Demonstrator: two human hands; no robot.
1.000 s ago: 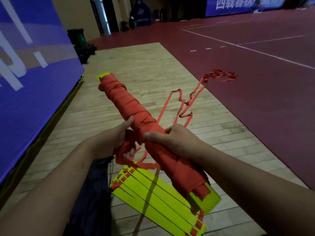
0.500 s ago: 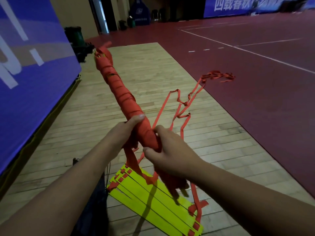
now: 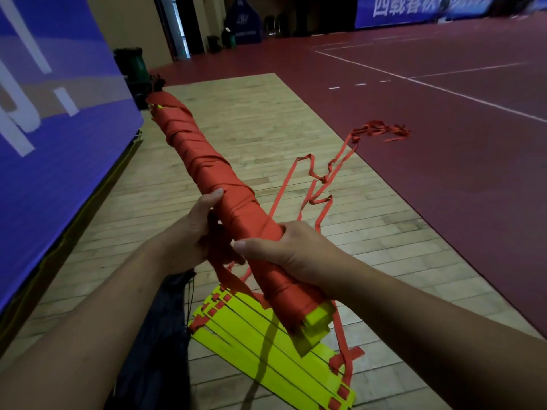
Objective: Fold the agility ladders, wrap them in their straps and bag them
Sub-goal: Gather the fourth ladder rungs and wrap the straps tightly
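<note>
I hold a long ladder bundle (image 3: 204, 164) wound tightly in red strap, with yellow rung ends showing at its near end (image 3: 316, 324). My right hand (image 3: 284, 253) grips the bundle near that lower end. My left hand (image 3: 192, 235) holds it from the left side, thumb on the wrap, with loose red strap under the fingers. A second ladder (image 3: 266, 344) lies on the floor below as a fan of yellow rungs; its loose red straps (image 3: 325, 184) trail away to the right. A dark bag (image 3: 159, 335) lies on the floor under my left forearm.
I stand on a pale wooden floor strip (image 3: 251, 128) bordered by dark red court flooring (image 3: 444, 143) on the right. A blue padded wall panel (image 3: 53, 128) runs along the left. A green bin (image 3: 133, 66) stands at the far left end.
The wrapped bundle has turned in my hands and its near end has swung back down toward me, showing the yellow rung ends again. My right hand has shifted its grip lower on the bundle.
</note>
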